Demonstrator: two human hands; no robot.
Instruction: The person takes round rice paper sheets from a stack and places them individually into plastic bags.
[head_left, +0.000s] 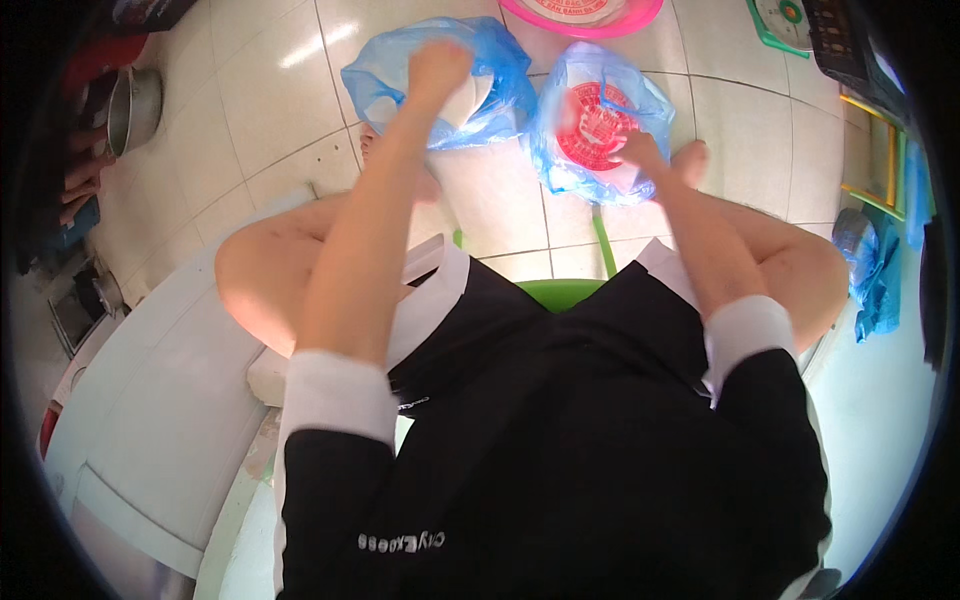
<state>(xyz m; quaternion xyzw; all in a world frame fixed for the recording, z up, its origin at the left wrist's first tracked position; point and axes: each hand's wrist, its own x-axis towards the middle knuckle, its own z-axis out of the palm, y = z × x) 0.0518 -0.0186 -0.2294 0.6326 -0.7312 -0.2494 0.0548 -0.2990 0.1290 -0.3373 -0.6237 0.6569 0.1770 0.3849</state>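
Two blue plastic bags stand on the tiled floor before me. My left hand (441, 71) is blurred over the mouth of the left blue plastic bag (502, 112), which has white round pieces (469, 97) inside; whether it grips anything is hidden. At the lower right edge of the other blue plastic bag (559, 169), my right hand (637, 150) has its fingers spread. Within that bag lies a package with a round red print (592, 127).
A pink basin (585, 31) is beyond the bags, and a green scale (787, 22) is at the far right. A metal pot (135, 112) stands left. Under me is a green plastic stool (562, 294). Blue bags (881, 277) lie right of my knee.
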